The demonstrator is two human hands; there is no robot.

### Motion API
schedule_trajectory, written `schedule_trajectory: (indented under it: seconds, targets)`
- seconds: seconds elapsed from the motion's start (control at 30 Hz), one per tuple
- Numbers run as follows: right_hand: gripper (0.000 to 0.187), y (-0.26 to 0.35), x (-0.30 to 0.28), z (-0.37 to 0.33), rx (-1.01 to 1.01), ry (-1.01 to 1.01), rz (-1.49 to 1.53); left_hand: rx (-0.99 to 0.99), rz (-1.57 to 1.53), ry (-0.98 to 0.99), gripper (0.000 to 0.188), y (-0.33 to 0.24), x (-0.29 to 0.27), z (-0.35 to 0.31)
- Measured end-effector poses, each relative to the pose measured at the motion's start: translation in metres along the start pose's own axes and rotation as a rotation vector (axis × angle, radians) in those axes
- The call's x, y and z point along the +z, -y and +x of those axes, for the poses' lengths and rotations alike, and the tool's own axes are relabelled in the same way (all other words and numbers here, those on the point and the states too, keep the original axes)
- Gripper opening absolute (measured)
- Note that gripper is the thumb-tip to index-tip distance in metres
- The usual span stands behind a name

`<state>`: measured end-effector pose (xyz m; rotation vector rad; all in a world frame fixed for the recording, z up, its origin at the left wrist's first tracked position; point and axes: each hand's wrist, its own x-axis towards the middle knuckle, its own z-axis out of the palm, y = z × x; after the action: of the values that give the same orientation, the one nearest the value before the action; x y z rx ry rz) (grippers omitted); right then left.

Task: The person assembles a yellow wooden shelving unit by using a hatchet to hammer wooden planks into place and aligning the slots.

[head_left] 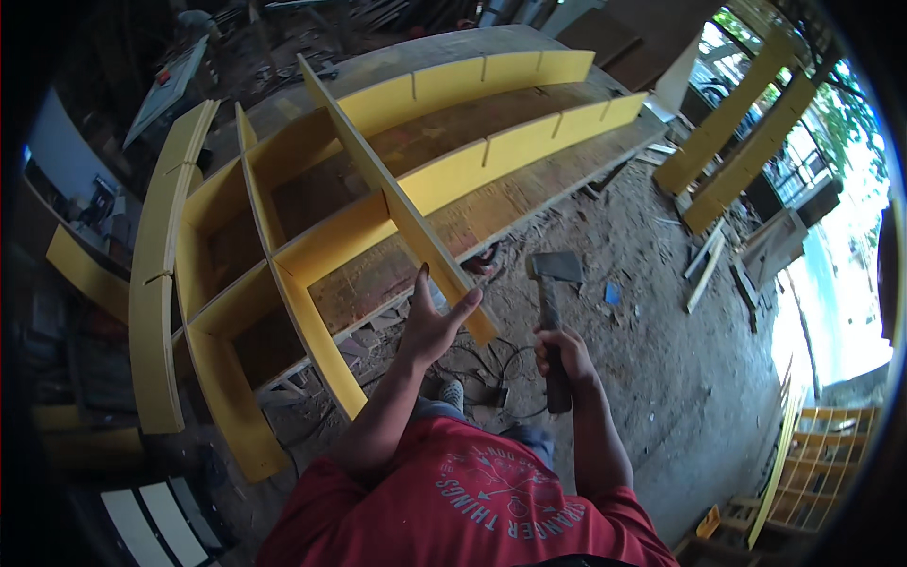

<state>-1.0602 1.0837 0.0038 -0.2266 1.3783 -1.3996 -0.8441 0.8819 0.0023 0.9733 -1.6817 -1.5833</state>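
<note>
In my right hand (564, 354) is a hatchet (559, 267) with a flat grey metal head and a dark, thick handle; my fingers wrap round the handle and the head points away from me. My left hand (430, 331) is at the near end of a long yellow board (378, 180), thumb and forefinger stretched apart against it. Part of that hand's contact with the board is hidden. This board crosses other slotted yellow boards, forming an open grid frame (331, 248) on a wooden worktable (510, 210).
More yellow boards are stacked left of the frame (156, 274). Two yellow planks (746, 142) lean at the far right. Wood scraps (707, 265) and a small blue piece (612, 294) lie on the dirt floor. Dark cables (505, 364) loop near my feet. A yellow lattice (831, 454) stands lower right.
</note>
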Motion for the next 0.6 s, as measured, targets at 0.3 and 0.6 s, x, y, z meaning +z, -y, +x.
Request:
schedule_trajectory:
  seconds: [0.3,0.6]
  targets:
    - [0.018,0.047,0.104,0.231,0.206,0.528,-0.460,-0.027,-0.075,-0.053,0.090,-0.023,0.037,0.036]
    - [0.021,0.148,0.049,0.275,0.000,0.782,-0.636,-0.325,0.200,-0.368,0.079,-0.041,0.058,0.035]
